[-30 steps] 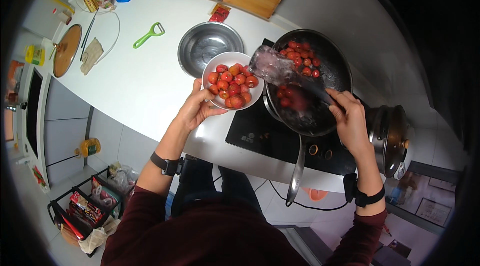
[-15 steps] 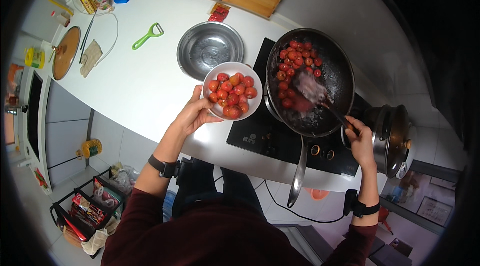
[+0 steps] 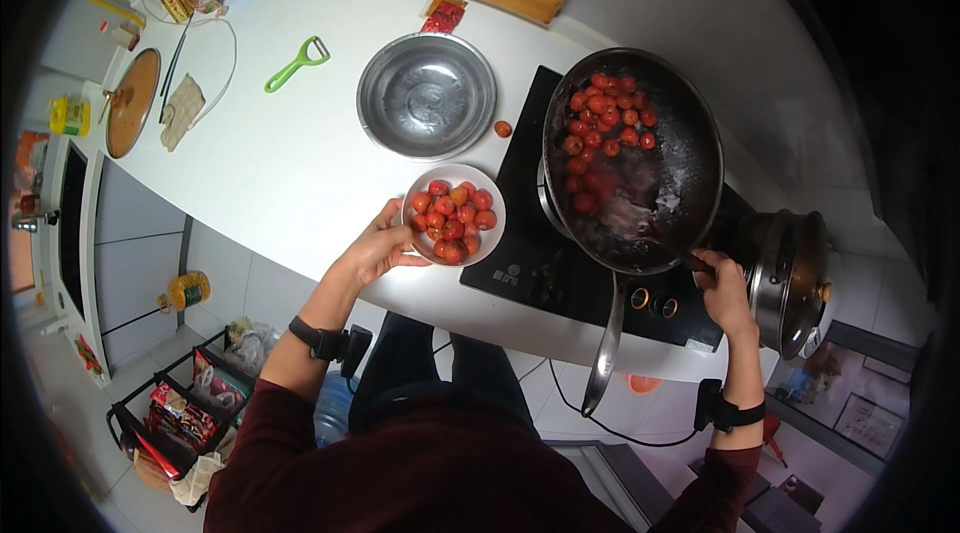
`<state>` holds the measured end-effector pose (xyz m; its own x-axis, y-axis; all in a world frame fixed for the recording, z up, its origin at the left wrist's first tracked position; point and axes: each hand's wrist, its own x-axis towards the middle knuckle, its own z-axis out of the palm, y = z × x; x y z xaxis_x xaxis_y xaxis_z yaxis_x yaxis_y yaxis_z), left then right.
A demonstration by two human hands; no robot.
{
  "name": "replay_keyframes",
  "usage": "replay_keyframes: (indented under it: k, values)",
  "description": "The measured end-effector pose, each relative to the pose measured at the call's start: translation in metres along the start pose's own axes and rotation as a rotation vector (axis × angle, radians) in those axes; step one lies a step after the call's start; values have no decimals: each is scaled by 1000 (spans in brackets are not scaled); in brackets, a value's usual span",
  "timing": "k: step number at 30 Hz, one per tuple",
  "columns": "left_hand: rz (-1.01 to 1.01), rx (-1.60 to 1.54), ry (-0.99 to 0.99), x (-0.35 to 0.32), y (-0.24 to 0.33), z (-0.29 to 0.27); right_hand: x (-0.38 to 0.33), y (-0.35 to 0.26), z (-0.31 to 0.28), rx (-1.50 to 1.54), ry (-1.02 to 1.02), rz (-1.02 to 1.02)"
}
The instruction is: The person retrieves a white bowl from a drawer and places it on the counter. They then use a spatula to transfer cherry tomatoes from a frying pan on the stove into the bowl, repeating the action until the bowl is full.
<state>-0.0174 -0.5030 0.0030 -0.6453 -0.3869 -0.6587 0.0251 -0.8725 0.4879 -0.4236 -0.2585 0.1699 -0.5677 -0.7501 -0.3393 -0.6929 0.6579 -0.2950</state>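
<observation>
A person's left hand (image 3: pixel 378 245) grasps a small, round white bowl (image 3: pixel 450 172) by its near-left side, thumb at the rim, above the white surface (image 3: pixel 300 158) just left of a black glass cooktop (image 3: pixel 520 255); whether the bowl's base touches anything cannot be told. Round, glossy red fruits (image 3: pixel 453 223) crowd it, so a small tilt could roll some out. One loose reddish fruit (image 3: pixel 503 129) lies beside a wide silver metal basin (image 3: pixel 426 98), near the cooktop's edge, where a nudge might send it rolling. The right hand's fingers are closed around a dark-handled utensil (image 3: pixel 690 259), its head blurred inside a deep, round black pan (image 3: pixel 695 133). More red fruits lie there, mostly toward the far-left side, under haze; brisk stirring could splash liquid or push fruit over the rim. The pan's long silver handle (image 3: pixel 603 353) juts past the surface's front edge, so a body bump could swing it.
</observation>
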Motion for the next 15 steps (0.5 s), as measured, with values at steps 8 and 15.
replay_keyframes:
  k: [8, 15]
  values:
    - [-25, 166, -16, 10, 14, -3, 5, -8, 16, 75, 0, -66]
    - [10, 1200, 285, 0, 60, 25, 1, -5, 23, 125, 55, -104]
